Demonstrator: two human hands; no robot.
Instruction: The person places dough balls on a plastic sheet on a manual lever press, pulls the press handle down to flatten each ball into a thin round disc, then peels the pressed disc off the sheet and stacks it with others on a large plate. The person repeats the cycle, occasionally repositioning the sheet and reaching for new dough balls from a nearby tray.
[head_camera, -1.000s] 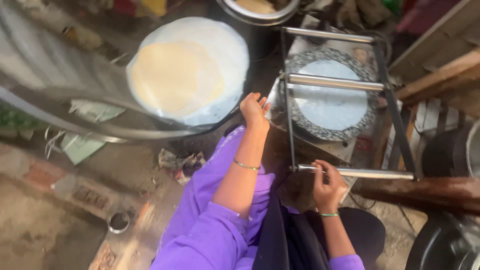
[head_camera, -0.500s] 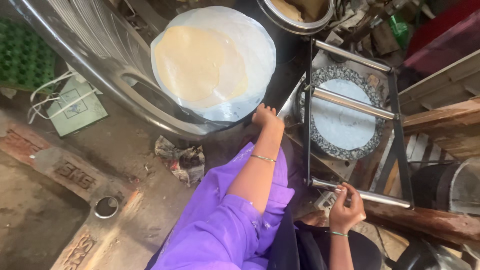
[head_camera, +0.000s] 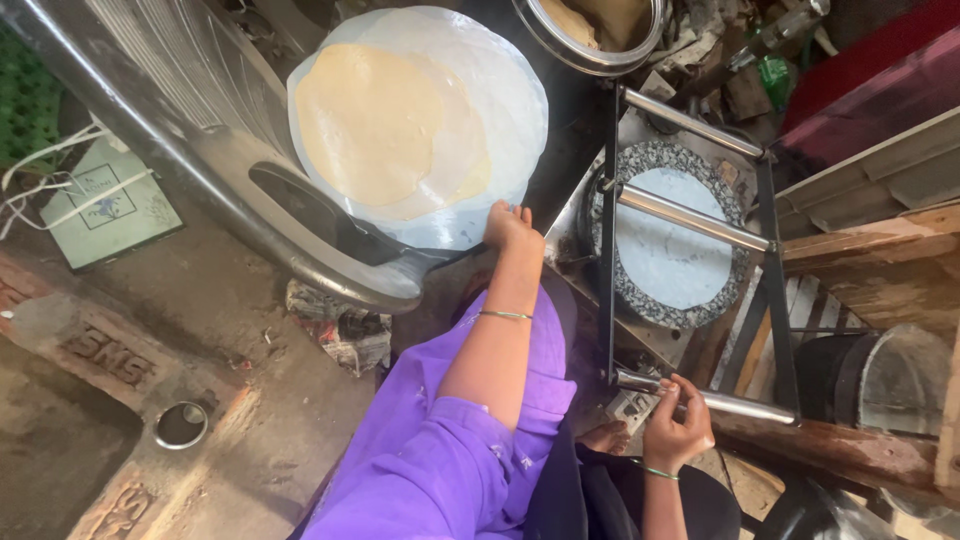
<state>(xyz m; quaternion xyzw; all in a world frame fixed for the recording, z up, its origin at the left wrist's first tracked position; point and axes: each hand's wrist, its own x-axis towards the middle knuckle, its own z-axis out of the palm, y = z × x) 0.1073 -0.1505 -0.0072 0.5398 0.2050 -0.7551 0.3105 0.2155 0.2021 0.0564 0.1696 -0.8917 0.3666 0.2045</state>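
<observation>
Pale green square box (head_camera: 108, 203) lies far left.
</observation>
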